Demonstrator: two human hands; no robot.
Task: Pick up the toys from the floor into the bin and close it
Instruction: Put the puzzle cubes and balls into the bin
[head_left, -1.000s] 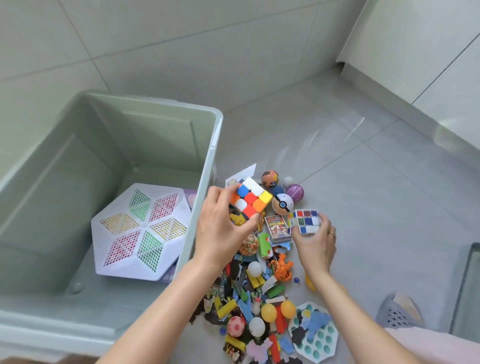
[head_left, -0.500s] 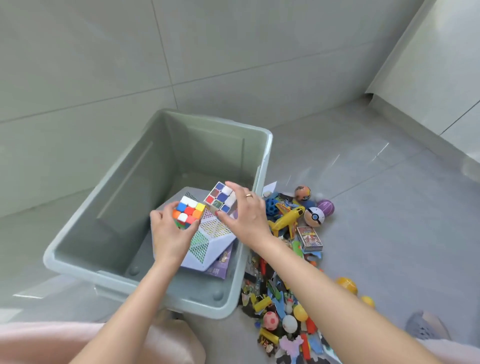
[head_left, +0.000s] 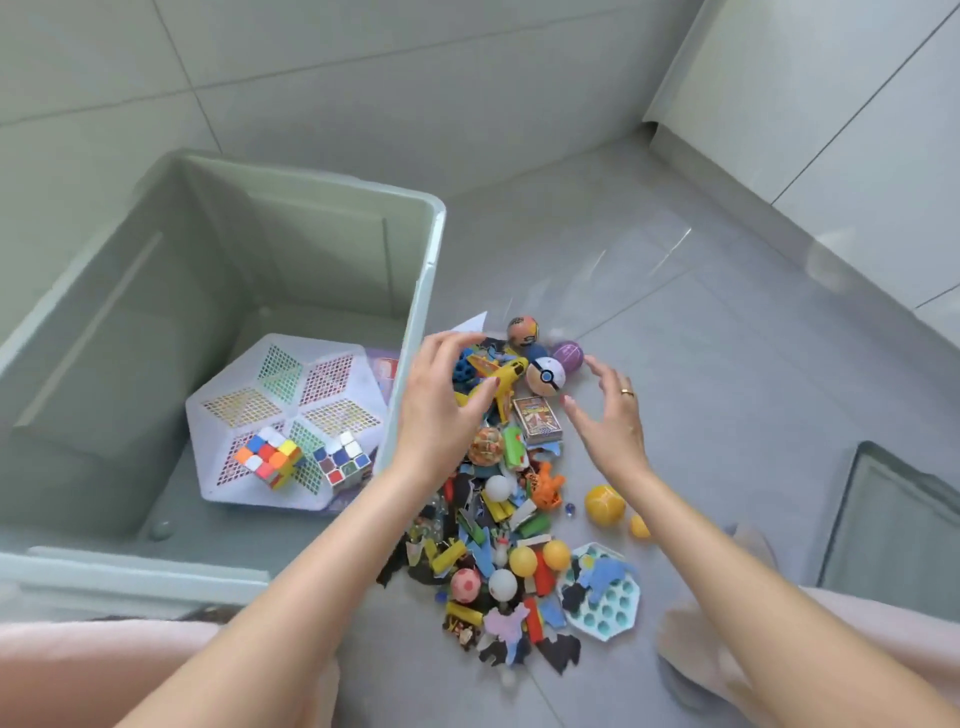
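Note:
A pale green bin (head_left: 421, 291) stands open on the left. Inside lie a white hexagonal board (head_left: 270, 400), a bright puzzle cube (head_left: 267, 457) and a white-edged puzzle cube (head_left: 343, 457). A pile of small toys (head_left: 498, 519) covers the floor right of the bin. My left hand (head_left: 441, 410) hovers with fingers spread over a yellow toy plane (head_left: 501, 382), holding nothing. My right hand (head_left: 610, 421) is spread open beside a white-and-blue ball (head_left: 545, 376) and a card box (head_left: 537, 421), not touching them.
An orange patterned ball (head_left: 522, 330) and a purple ball (head_left: 567, 356) lie at the pile's far end. A yellow ball (head_left: 604, 503) sits to the right, a teal bubble tray (head_left: 602, 592) nearer me. A grey lid (head_left: 893, 525) lies at the right edge. Pink clothing covers my knees.
Both hands carried the two puzzle cubes into the bin and let them go on the white board. The hands have swung back right over the toy pile, empty.

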